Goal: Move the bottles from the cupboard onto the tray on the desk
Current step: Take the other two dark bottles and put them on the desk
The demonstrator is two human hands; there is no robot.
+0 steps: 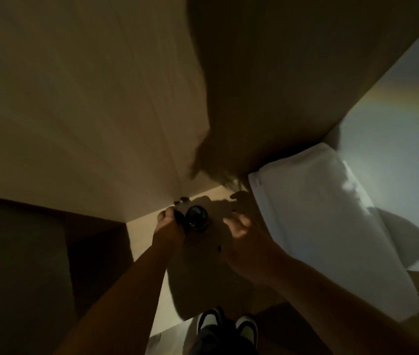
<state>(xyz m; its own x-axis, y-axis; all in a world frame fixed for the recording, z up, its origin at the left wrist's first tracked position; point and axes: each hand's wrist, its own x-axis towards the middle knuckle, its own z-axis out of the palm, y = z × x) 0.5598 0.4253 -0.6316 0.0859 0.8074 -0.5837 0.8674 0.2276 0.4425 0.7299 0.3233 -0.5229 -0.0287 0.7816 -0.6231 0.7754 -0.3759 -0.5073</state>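
The scene is dim. My left hand is shut on a dark bottle, seen from above, its round top showing just right of my fingers. My right hand hovers to the right of the bottle, fingers apart and curled, holding nothing and a short gap away from it. Both forearms reach forward from the bottom of the view. Neither the tray nor the desk is in view, and I cannot make out the cupboard's inside.
A pale wooden panel fills the upper left. A white bed or cushion edge lies at the right. Light wood floor shows below the hands. My shoes are at the bottom centre. A dark surface sits lower left.
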